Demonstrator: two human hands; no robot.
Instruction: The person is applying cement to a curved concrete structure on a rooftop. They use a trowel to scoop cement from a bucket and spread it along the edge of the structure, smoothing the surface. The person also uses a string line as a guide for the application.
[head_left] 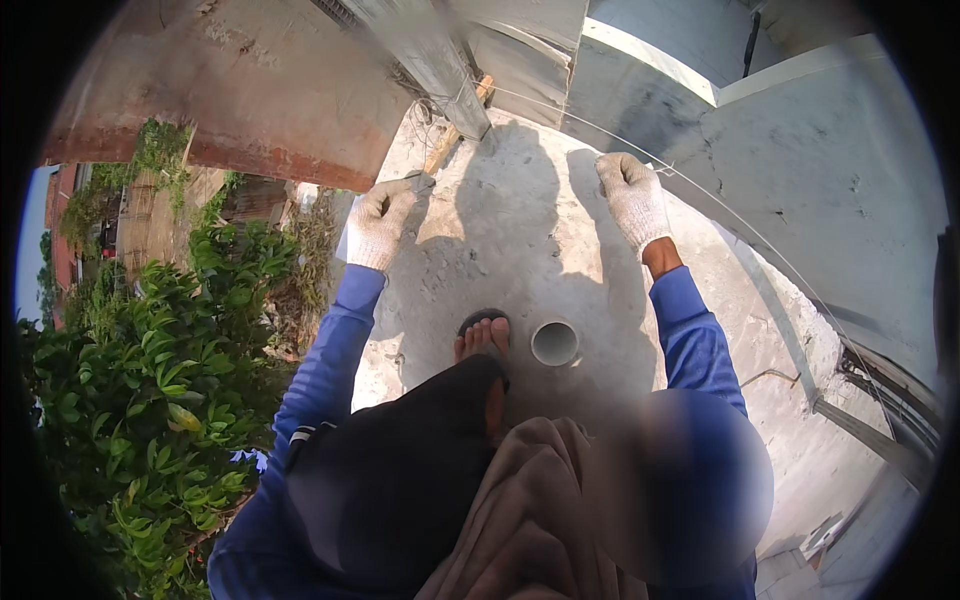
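Observation:
Both my hands wear pale knitted work gloves and are held well apart over a rough concrete ledge point(530, 270). My left hand point(380, 222) is closed in a pinch near the ledge's left edge. A dark grey patch shows beside its fingertips; whether it is a held thing or a shadow I cannot make out. My right hand point(634, 200), also pinched closed, is beside a thin pale string point(740, 208) that runs along the wall. A small white bit shows at that hand's edge, but what its fingers hold is hidden. Below, between my arms, a round white pipe point(555, 343) opens upward.
My sandalled foot point(483, 335) stands left of the pipe. A grey post point(425, 60) rises at the far end, with a wooden strip point(443, 148) and tangled wire at its base. A grey wall point(830, 190) borders the right; leafy shrubs point(150, 380) lie beyond the left edge.

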